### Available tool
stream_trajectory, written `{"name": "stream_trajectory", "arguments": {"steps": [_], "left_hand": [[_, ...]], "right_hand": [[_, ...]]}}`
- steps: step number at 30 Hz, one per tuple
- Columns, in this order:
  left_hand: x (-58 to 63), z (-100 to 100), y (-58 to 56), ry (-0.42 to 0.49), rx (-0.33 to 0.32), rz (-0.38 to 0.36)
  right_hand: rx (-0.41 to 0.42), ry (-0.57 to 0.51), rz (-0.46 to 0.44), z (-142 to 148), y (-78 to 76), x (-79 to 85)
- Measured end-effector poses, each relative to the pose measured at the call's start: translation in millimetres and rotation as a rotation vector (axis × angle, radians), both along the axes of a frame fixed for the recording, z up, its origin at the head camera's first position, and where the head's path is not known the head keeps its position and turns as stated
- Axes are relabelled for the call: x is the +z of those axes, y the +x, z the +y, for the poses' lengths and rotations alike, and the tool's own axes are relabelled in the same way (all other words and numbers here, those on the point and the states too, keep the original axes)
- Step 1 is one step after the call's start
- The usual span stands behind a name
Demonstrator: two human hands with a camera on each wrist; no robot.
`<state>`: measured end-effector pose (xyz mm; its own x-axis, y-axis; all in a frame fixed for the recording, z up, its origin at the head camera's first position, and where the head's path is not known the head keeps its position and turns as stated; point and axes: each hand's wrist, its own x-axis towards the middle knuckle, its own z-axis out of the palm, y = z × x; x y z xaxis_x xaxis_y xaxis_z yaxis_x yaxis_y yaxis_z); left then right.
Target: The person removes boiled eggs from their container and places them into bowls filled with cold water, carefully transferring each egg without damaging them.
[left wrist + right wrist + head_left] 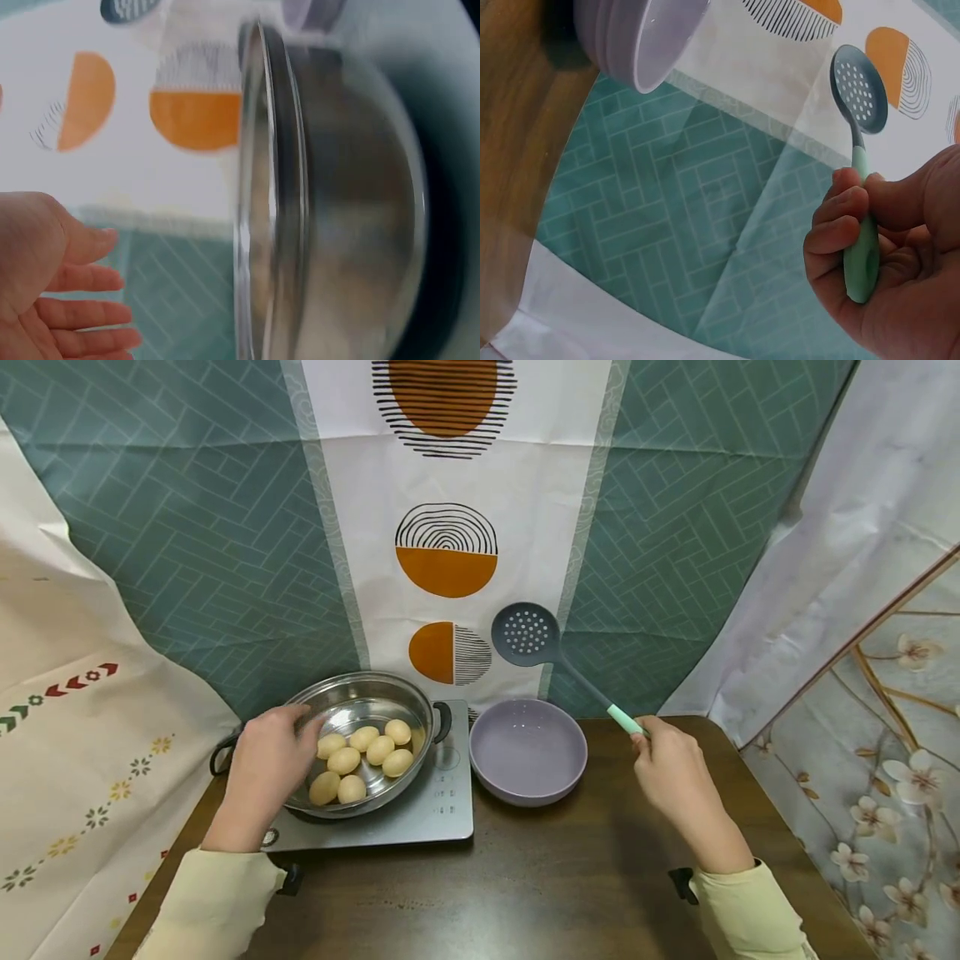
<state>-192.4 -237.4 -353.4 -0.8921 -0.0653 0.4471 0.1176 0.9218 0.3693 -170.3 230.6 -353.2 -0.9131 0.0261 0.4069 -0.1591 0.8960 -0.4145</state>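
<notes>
My right hand (673, 766) grips the mint-green handle of a slotted spoon (527, 634), whose dark grey, perforated round head is raised above and behind a lilac bowl (528, 752). In the right wrist view the fingers curl around that handle (863, 259). At the left, my left hand (272, 762) hovers over the near-left rim of a steel pan (365, 687), holding nothing. Its fingers look relaxed and apart in the left wrist view, beside the pan's wall (352, 202). Several pale yellow, egg-shaped pieces (343, 761) lie inside the pan, some partly behind the left hand.
The pan sits on a silver induction cooktop (450, 810) with touch controls at its right. A black side handle (442, 722) juts toward the bowl. Dark wooden table (480, 893) lies in front. Patterned cloth (202, 527) hangs behind and at both sides.
</notes>
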Motion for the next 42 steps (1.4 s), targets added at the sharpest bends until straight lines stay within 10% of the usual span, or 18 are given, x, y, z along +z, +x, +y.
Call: {"name": "stream_trajectory", "arguments": {"steps": [12,42], "left_hand": [[-21.4,-61.7,-14.9,0.052,0.209,-0.159],[-30.6,-105.0,-33.4,-0.018,0.163,-0.125]], "right_hand": [[-0.007,0.019,-0.022,-5.0,-1.1,4.2],[0.112,0.037,-0.128,-46.7,-14.8,5.4]]}}
